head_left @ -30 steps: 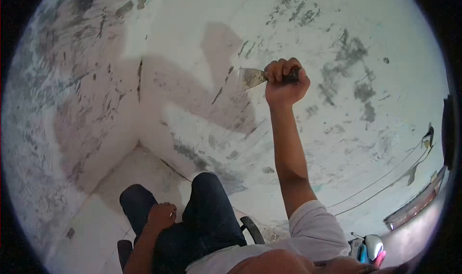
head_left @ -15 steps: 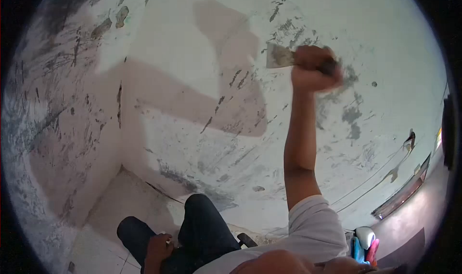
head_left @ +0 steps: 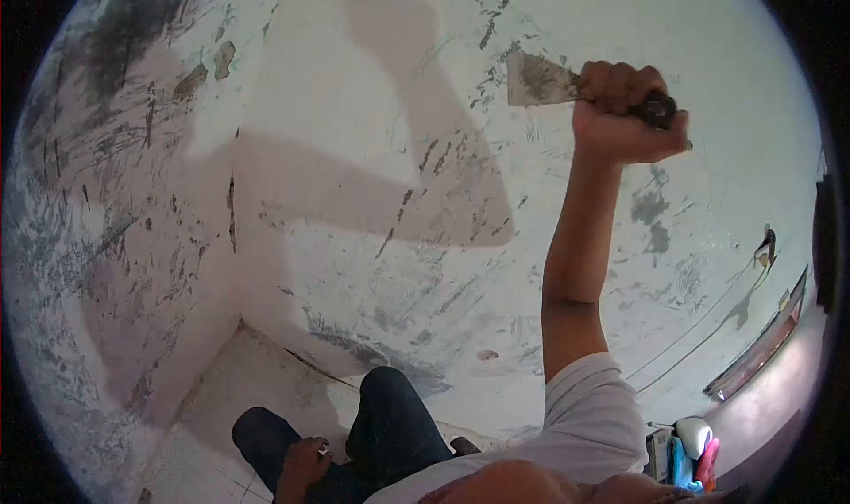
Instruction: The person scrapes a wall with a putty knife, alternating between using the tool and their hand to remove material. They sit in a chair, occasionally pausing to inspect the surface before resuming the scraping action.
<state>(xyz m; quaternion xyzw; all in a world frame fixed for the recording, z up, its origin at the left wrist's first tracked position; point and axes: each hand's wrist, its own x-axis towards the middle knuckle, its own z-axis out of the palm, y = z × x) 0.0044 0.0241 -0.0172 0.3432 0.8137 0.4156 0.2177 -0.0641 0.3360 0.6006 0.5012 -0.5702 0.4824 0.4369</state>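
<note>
A putty knife with a wide, stained metal blade and a dark handle is in my right hand, fingers wrapped round it. My arm is stretched up in front of the wall, and the blade points left, overlapping the dark scraped patches there. Lower down, my left hand rests by my thigh with curled fingers. A small whitish spot shows at those fingers; I cannot tell what it is.
Another scuffed wall meets this one at a corner on the left. Tiled floor lies below by my knees. Right, a cable hangs from a hole near a recessed box; blue and pink items stand low down.
My right hand has moved up and to the right with the putty knife. The whole view has shifted slightly, and my left hand stays by my thigh.
</note>
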